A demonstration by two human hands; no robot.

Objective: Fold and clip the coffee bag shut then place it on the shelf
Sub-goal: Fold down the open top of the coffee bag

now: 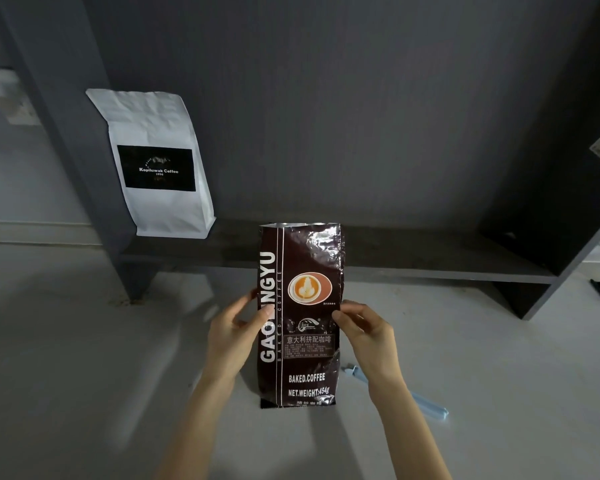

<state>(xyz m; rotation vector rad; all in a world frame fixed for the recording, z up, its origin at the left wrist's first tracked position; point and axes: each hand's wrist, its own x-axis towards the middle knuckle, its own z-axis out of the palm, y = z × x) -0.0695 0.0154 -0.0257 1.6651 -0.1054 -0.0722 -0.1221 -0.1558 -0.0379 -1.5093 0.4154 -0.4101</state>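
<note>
The left hand (pixel 234 336) pinches the left edge of the brown coffee bag (pixel 300 317), thumb on the printed front and the other fingers behind, closed on the foil about halfway up. The right hand (pixel 364 332) does the same on the bag's right edge at much the same height, thumb tip on the front face, its fingers curled around the side. Both grips are narrow and hold only the bag.

The bag stands upright between the two hands, its base on the pale floor (pixel 84 358) and its crinkled top edge flat and not yet folded, well above both hands. To fold it well, I judge the hands should slide up toward that top edge, press the air out, and turn the foil over in a straight, even crease across the full width; a grip this low leaves the top floppy.

The blue clip (pixel 426 403) lies on the floor just right of the bag's base, partly hidden by the right forearm. Behind the bag's top runs the dark shelf (pixel 430 258), where a white coffee bag (pixel 160 164) stands to the bag's upper left.
</note>
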